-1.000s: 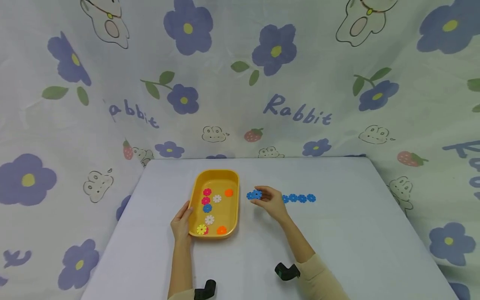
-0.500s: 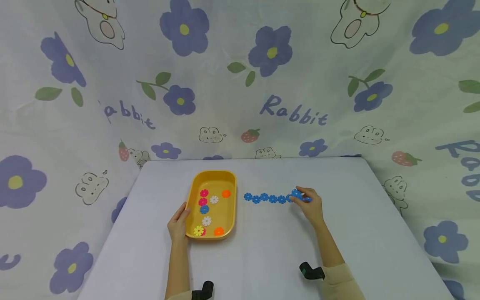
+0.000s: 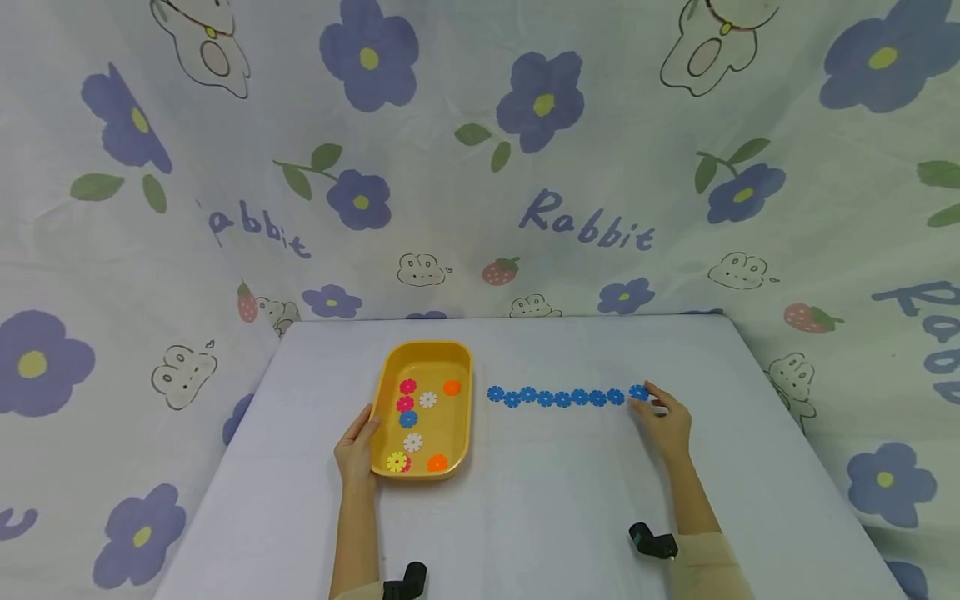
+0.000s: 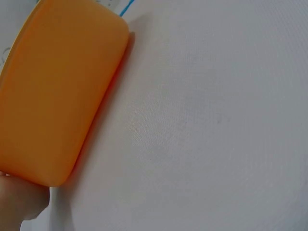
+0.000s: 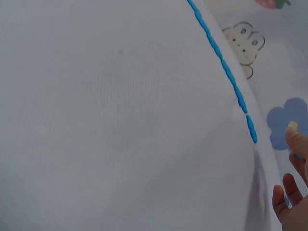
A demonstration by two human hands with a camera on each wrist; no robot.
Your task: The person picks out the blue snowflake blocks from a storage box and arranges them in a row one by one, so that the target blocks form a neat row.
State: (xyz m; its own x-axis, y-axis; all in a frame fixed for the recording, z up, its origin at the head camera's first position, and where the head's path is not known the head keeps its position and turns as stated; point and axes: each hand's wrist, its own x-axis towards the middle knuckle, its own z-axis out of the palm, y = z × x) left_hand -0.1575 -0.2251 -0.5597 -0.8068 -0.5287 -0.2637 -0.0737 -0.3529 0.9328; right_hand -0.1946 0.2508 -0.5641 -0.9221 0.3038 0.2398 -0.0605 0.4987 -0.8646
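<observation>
A shallow yellow tray (image 3: 467, 433) stands on the left of the table; my left hand (image 3: 356, 446) grips its left side. In the left wrist view the tray's wall (image 4: 62, 91) hides most of that hand. Flower-shaped plastic building discs, pink, white, orange, yellow and one blue disc (image 3: 408, 419), lie inside the tray. To its right runs a row of blue discs (image 3: 562, 399). My right hand (image 3: 666, 423) pinches a blue disc (image 3: 638, 392) between thumb and finger at the row's right end. From the right wrist, the row (image 5: 221, 57) appears edge-on, with fingers (image 5: 291, 185) at the right.
A white cloth-covered table (image 3: 525, 508) ends at a printed backdrop (image 3: 465, 167) with flowers and rabbits. Dark wrist-worn cameras, such as the right one (image 3: 652, 542), sit at both cuffs above the table.
My right hand has moved right along the row, from beside the tray to the row's far end, with blue discs. My left hand stays on the tray. The view has shifted slightly.
</observation>
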